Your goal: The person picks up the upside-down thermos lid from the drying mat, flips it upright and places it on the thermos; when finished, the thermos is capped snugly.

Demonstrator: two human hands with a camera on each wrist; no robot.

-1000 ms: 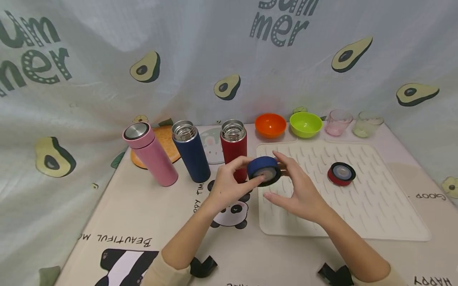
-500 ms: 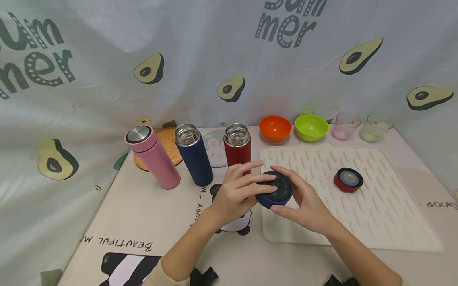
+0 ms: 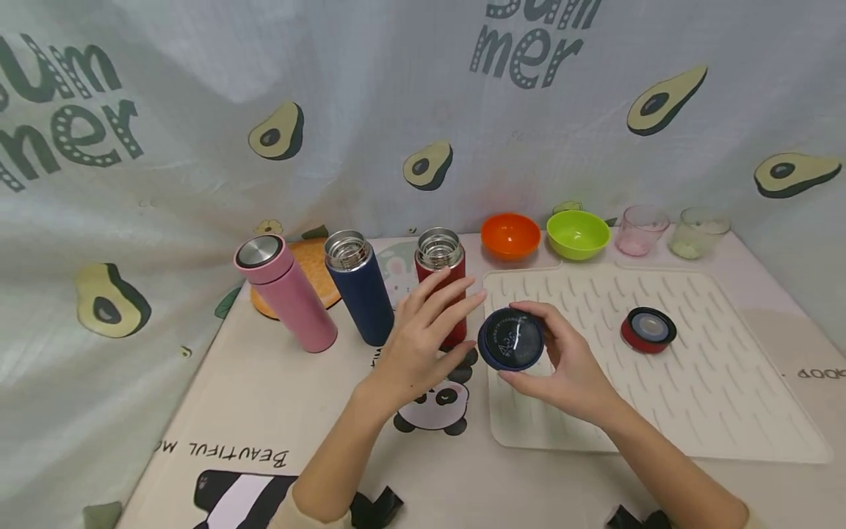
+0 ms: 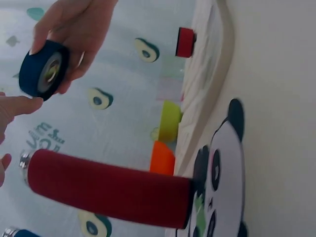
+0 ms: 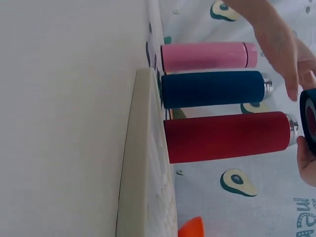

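A blue bottle lid (image 3: 510,339) with a black top is held up over the mat's left edge, its top turned toward the head camera. My right hand (image 3: 570,371) grips it by the rim, thumb below and fingers above. To its left, my left hand (image 3: 416,345) has its fingers spread; the thumb tip lies at the lid's edge, and I cannot tell if it touches. Behind the left hand, a red bottle (image 3: 441,253) stands lidless and partly hidden. A lidless blue bottle (image 3: 362,294) is left of it. In the left wrist view the lid (image 4: 34,69) shows its underside.
A pink bottle (image 3: 291,297) with its lid on stands at the left. On the white ridged mat (image 3: 661,411) lies a red lid (image 3: 640,342). Along the back are an orange bowl (image 3: 510,246), a green bowl (image 3: 578,246), a pink glass (image 3: 640,239) and a greenish glass (image 3: 694,239).
The lid has turned from its underside facing up to its black top facing the head camera. My left hand has released the lid and spread its fingers, while my right hand has taken its rim.
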